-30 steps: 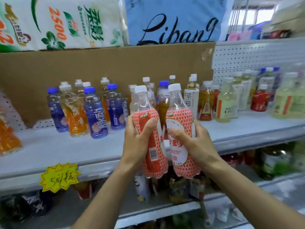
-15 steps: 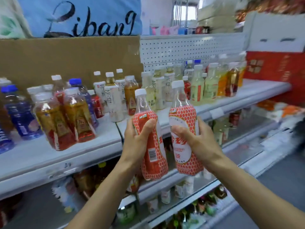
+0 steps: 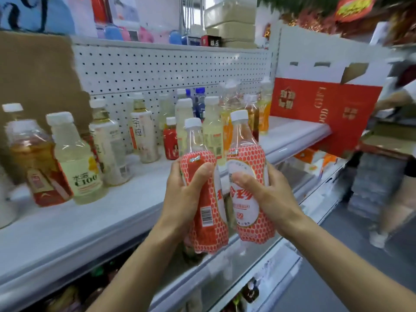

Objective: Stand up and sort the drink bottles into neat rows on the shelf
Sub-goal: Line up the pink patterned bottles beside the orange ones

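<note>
Head view: the left hand point(image 3: 182, 194) grips one red-netted bottle point(image 3: 207, 199) and the right hand point(image 3: 267, 194) grips its twin point(image 3: 247, 176) — both upright, side by side, touching, held in front of the shelf point(image 3: 112, 212) edge, where other bottles point(image 3: 76, 158) stand.

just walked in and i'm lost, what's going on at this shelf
A person is sorting drinks at a store shelf. The left hand grips one red-and-white netted bottle and the right hand grips a matching bottle, both held upright side by side in front of the shelf edge. Neither is shelved yet. Behind them stand mixed bottles, including a pale yellow C100 bottle and a small red bottle.
</note>
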The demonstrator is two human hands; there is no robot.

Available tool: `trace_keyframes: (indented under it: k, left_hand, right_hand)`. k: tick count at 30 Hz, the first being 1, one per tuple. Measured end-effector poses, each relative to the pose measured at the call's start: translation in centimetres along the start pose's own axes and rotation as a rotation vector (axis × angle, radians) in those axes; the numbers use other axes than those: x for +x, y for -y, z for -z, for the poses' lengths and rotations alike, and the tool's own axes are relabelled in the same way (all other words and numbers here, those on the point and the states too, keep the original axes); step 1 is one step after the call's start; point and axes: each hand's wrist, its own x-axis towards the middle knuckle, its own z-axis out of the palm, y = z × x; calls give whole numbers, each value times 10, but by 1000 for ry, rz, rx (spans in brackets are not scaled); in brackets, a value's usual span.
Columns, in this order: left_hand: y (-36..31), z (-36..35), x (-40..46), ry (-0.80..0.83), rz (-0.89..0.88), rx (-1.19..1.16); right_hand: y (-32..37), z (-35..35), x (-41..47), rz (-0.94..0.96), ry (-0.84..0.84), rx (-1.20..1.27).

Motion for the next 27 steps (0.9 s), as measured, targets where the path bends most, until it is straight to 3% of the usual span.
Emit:
trace_keyframes:
  k: [11, 22, 27]
  left_hand:
    - [37, -122, 122, 4, 14, -16]
    - [67, -267, 203, -229, -26, 13]
    - [75, -314, 236, -351, -82, 19]
  right_hand:
    - [-41, 117, 130, 0, 30, 54]
    - [-72, 252, 266, 51, 265, 40]
    - [-79, 301, 333, 87, 253, 38]
